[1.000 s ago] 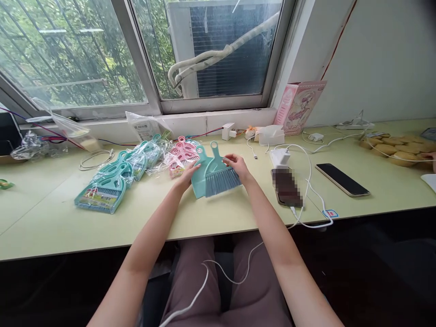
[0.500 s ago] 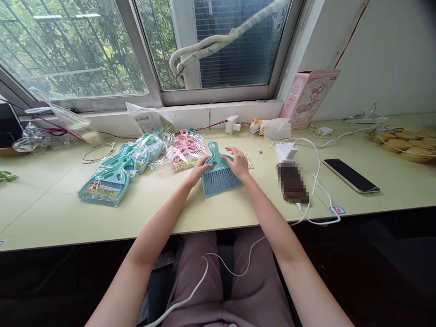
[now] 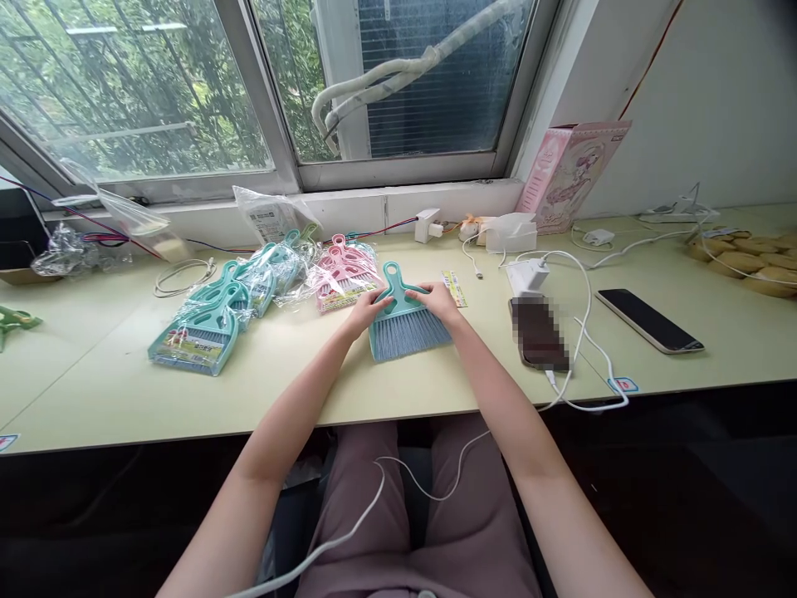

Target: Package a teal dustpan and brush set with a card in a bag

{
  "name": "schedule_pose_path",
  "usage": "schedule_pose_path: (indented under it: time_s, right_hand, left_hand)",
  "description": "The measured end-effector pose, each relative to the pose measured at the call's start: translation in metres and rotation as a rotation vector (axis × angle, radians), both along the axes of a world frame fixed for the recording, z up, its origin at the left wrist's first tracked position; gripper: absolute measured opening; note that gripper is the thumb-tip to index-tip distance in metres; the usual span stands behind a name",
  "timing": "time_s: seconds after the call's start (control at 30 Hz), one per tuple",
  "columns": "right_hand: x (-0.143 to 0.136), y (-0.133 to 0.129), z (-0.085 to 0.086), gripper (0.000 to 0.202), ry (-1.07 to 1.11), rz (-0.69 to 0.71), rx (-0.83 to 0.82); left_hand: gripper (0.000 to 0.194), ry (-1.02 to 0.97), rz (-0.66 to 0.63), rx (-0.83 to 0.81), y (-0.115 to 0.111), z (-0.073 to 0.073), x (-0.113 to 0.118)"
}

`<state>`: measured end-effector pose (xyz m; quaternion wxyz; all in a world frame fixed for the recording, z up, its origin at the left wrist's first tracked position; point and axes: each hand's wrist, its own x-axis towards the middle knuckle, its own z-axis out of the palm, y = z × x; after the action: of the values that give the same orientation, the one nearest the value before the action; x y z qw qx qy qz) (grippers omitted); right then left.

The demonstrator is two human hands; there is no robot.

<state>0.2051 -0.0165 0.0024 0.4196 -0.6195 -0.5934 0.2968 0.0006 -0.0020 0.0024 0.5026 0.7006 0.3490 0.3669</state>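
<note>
A teal hand brush [image 3: 408, 330] with grey bristles lies on the table in front of me, its looped handle pointing toward the window. It seems to rest on a dustpan of the same colour, though little of that shows. My left hand [image 3: 367, 312] grips its left shoulder, thumb on top. On the opposite shoulder, my right hand [image 3: 441, 301] is closed with its thumb on top and fingers at the edge. A small printed card [image 3: 454, 288] lies just beyond the right hand. Left of the brush are wrapped pink brush sets [image 3: 344, 278] and wrapped teal brush sets [image 3: 196, 336].
To the right lie a phone [image 3: 539, 332] with a charging cable, a white charger [image 3: 526, 276] and another dark phone [image 3: 649, 321]. A pink box [image 3: 573, 176] stands by the wall. Loose white cable crosses the table's front edge and my lap.
The fingers of my right hand, raised and spread before, have come down around the brush's right edge. My left hand stays at the left side. The view has shifted slightly.
</note>
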Motion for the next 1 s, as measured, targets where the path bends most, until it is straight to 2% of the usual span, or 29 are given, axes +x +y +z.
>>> schedule_pose_path:
  time_s: [0.2,0.4,0.47,0.57,0.63,0.73,0.87,1.0]
  right_hand:
    - [-0.008,-0.005,0.007,0.036,-0.063,-0.130,-0.043]
    - [0.002,0.002,0.002,0.049,0.090,0.035,0.032]
    - [0.012,0.003,-0.001,0.048,0.038,-0.094,0.055]
    - [0.026,0.002,-0.009,0.037,-0.305,-0.435,0.056]
    - [0.031,0.002,-0.014,0.038,-0.495,-0.504,-0.021]
    - [0.031,0.003,-0.019,0.038,-0.552,-0.383,-0.102]
    - [0.028,0.006,-0.020,0.048,-0.494,-0.226,-0.072]
    - [0.035,0.010,-0.019,0.054,-0.444,-0.261,-0.117]
  left_hand:
    - [0.039,-0.034,0.117,0.066,-0.001,0.003,0.002]
    - [0.037,-0.066,0.135,0.047,0.002,0.001,0.000]
    - [0.038,-0.110,0.171,-0.017,0.005,-0.001,-0.004]
    - [0.041,-0.174,0.249,-0.122,0.012,-0.004,-0.011]
    - [0.042,-0.210,0.282,-0.163,0.016,-0.005,-0.016]
    - [0.046,-0.272,0.306,-0.182,0.019,-0.005,-0.020]
    - [0.056,-0.378,0.331,-0.180,0.021,-0.004,-0.020]
    - [0.064,-0.399,0.384,-0.257,0.025,-0.005,-0.022]
